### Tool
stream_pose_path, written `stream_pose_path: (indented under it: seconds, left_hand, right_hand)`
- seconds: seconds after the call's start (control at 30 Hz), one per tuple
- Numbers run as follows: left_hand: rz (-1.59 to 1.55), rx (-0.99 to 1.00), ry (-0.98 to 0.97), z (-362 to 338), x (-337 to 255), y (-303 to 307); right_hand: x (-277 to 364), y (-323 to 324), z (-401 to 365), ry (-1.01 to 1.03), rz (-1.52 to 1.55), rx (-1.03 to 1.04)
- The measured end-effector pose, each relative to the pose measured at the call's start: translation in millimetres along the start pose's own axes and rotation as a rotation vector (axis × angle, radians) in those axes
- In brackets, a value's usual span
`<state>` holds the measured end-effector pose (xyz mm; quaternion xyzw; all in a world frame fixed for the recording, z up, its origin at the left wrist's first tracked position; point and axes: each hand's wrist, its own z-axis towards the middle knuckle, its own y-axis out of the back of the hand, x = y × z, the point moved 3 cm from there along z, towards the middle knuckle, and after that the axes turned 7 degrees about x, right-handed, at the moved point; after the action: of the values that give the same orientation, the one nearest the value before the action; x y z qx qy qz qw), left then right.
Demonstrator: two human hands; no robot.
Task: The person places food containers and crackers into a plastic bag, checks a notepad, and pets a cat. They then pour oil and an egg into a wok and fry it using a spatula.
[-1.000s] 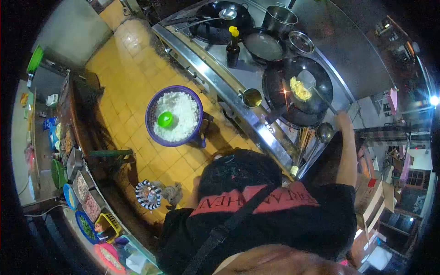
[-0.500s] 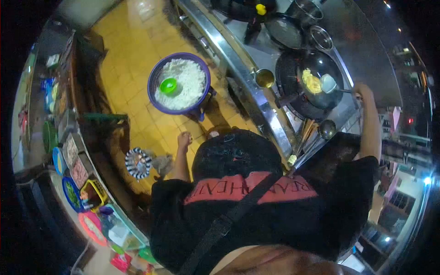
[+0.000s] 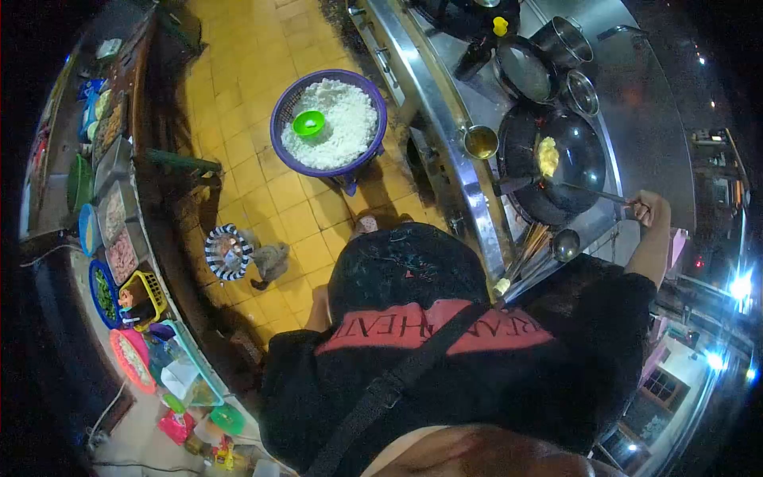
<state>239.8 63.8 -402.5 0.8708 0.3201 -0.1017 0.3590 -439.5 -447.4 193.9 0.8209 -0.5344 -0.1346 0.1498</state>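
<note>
My right hand point(image 3: 652, 208) is closed around the handle of a metal spatula point(image 3: 592, 190), which reaches into a dark wok point(image 3: 582, 163) on the stove. Yellow cooked egg point(image 3: 548, 157) lies on the wok's left side, just above the spatula's working end, which is hard to make out. A small pot of yellowish liquid point(image 3: 481, 142) stands left of the wok. Only a bit of my left forearm point(image 3: 319, 310) shows beside my black shirt; the left hand is hidden.
A purple basket point(image 3: 381, 119) holds white rice and a green bowl point(image 3: 308, 123). Floor: striped container point(image 3: 229, 253), grey shape like a cat point(image 3: 272, 261). Left counter: food trays point(image 3: 122, 254). Near the wok: pans point(image 3: 526, 70), ladle point(image 3: 566, 246), sticks point(image 3: 531, 248).
The spatula's pale blade, seen beside the egg before, has moved lower left, and the egg looks more bunched. My left hand has gone out of sight. The whole view has shifted.
</note>
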Motion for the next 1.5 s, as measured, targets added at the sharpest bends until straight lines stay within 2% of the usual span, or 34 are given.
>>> stream_pose_path:
  seconds: [0.1,0.13,0.17,0.23,0.27,0.33,0.37,0.43,0.5,0.57,0.63,0.67,0.73,0.83,0.9,0.97,1.0,1.03,1.07,1.13,1.17,1.23,1.27,1.33,1.43,1.5]
  left_hand:
    - [-0.053,-0.049,-0.034,-1.9,3.7,3.8]
    - [-0.088,-0.073,-0.056,4.3,5.1,9.7]
    - [-0.135,-0.099,-0.087,12.9,7.4,15.5]
    - [-0.342,-0.183,-0.182,27.8,4.2,38.3]
    - [-0.673,-0.073,-0.096,40.3,6.4,43.6]
    - [-1.389,0.001,0.170,29.9,-49.1,113.1]
    - [-1.378,0.009,0.156,28.6,-82.0,143.5]
    - [-1.306,-0.160,0.090,30.6,-116.4,188.1]
    - [-1.236,-0.089,0.062,47.6,-125.9,210.9]
    - [-1.169,-0.023,0.032,57.9,-135.7,227.9]
    - [-1.264,-0.111,0.019,62.0,-142.8,236.4]
    - [-1.223,-0.135,0.038,61.9,-144.4,237.0]
    - [-1.171,-0.079,0.060,61.0,-137.4,232.6]
    - [-1.154,0.002,0.048,51.2,-117.7,210.5]
    - [-1.123,-0.084,0.215,22.5,-124.5,202.5]
    - [-1.226,0.067,0.125,47.1,-64.3,147.3]
    - [-1.269,0.104,-0.028,70.3,-22.0,96.6]
    - [-1.317,0.148,-0.181,65.1,-21.5,82.2]
    - [-1.320,0.145,-0.176,66.6,-14.9,73.8]
    - [0.257,0.054,0.057,61.9,-11.6,64.8]
    - [0.256,0.054,0.059,56.1,-11.3,62.7]
    - [0.092,0.036,-0.119,33.4,-28.7,68.3]
    - [0.088,0.037,-0.114,24.5,-38.7,74.9]
    - [0.151,-0.011,-0.226,19.6,-72.2,101.1]
    - [0.154,-0.021,-0.200,17.1,-104.2,143.0]
    - [-0.260,-0.088,-0.173,38.6,-103.2,152.4]
  right_hand:
    - [-14.4,-26.2,-6.4,0.091,0.129,0.008]
    - [-25.1,-8.5,24.5,0.183,0.191,0.020]
    - [-32.0,-5.4,39.7,0.186,0.215,0.012]
    - [-43.7,-8.3,62.4,0.229,0.471,0.150]
    - [-51.7,-9.8,71.2,0.346,0.416,0.119]
    - [-57.4,-33.0,63.5,0.366,0.461,0.123]
    - [-59.1,-41.7,59.3,0.383,0.484,0.132]
    - [-65.2,-47.7,75.7,0.369,0.599,0.191]
    - [-62.9,-47.7,80.1,0.476,0.438,-0.120]
    - [-57.3,-50.4,73.1,0.466,0.368,-0.112]
    - [-37.5,-63.5,58.1,0.437,-0.653,-0.631]
    - [-35.1,-72.2,57.5,0.433,-0.642,-0.630]
    - [-25.8,-87.0,43.4,0.393,-0.764,-1.003]
    - [-24.7,-123.8,-10.5,0.360,-0.694,-1.033]
    - [-27.8,-121.6,-1.8,0.369,-0.720,-1.073]
    - [-31.0,-120.0,2.2,0.383,-0.743,-1.114]
    - [-33.7,-123.0,1.6,0.444,-0.784,-1.145]
    - [-35.1,-124.9,2.8,0.506,-0.823,-1.173]
    - [-37.9,-124.2,12.4,0.510,-0.827,-1.170]
    - [-44.9,-120.8,33.3,0.489,-0.818,-1.162]
    - [-50.7,-121.7,34.4,0.490,-0.820,-1.160]
    - [-56.1,-126.6,30.2,0.581,-0.966,-1.252]
    - [-56.1,-126.7,24.7,0.585,-0.972,-1.249]
    - [-53.8,-119.8,5.1,0.526,-0.888,-1.221]
    - [-43.1,-110.7,0.6,0.481,-0.885,-1.191]
    - [-34.0,-94.0,15.3,0.518,-0.905,-1.225]
